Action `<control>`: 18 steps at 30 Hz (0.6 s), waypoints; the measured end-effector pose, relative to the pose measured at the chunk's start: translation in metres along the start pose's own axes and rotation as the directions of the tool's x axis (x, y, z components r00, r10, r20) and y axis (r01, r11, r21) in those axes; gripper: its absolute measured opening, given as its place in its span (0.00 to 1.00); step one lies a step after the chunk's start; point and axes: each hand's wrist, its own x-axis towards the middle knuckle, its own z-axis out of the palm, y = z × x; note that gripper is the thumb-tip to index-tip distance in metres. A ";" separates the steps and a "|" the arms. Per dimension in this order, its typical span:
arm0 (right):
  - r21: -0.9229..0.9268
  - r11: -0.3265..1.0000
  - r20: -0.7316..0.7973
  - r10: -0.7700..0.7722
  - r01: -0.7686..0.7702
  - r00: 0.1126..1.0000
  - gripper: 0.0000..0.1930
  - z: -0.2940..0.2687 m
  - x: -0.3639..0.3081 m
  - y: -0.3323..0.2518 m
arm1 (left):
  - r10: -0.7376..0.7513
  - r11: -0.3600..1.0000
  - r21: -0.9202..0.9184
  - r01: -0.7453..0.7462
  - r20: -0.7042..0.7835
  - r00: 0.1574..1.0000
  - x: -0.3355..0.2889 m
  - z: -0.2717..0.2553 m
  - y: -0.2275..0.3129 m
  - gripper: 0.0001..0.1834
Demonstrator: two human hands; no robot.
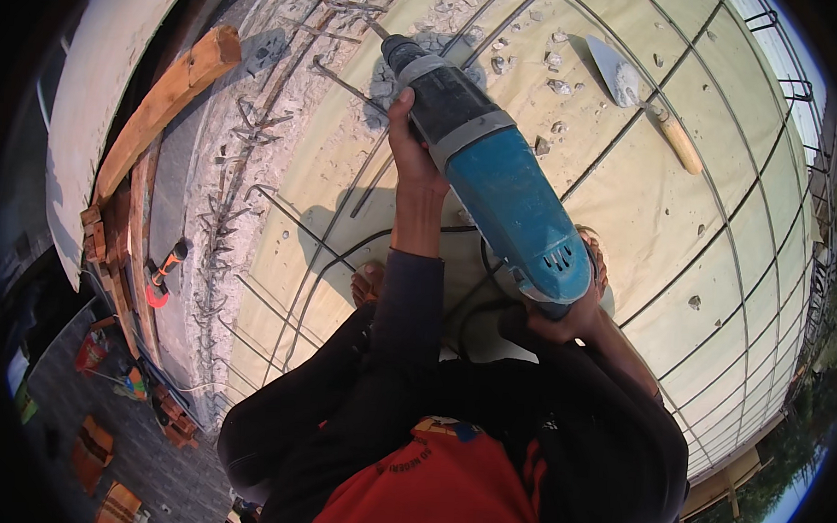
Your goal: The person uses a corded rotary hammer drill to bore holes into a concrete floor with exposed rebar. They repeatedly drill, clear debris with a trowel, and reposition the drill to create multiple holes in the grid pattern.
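Note:
A blue and black rotary hammer lies slantwise across my view, its nose toward the upper left. My left hand is wrapped round the dark front part, behind the chuck. At the rear, my right hand grips the handle, partly hidden by the blue housing. A thin bit sticks out of the chuck toward the broken concrete edge; whether its tip touches cannot be made out. A black cable curves across the sheet between my legs.
Steel rebar forms a grid over a pale yellow sheet. A trowel with a wooden handle lies among concrete chips. Bent wires poke from the rough concrete on the left. Beyond stand a wooden beam and an orange-black handled tool.

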 end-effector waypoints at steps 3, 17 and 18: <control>-0.095 0.995 -0.027 -0.032 0.029 0.999 0.19 -0.005 -0.001 0.003 | -0.029 0.997 -0.075 0.027 -0.018 0.999 -0.004 0.011 -0.001 0.29; 0.277 0.957 -0.119 0.119 -0.082 0.986 0.18 -0.004 0.022 0.019 | 0.006 0.997 0.073 0.002 -0.114 0.993 0.023 0.032 0.007 0.26; 0.275 0.958 -0.110 0.113 -0.079 0.988 0.18 -0.001 0.027 0.019 | -0.014 0.996 0.082 0.024 -0.124 0.992 0.025 0.029 0.012 0.27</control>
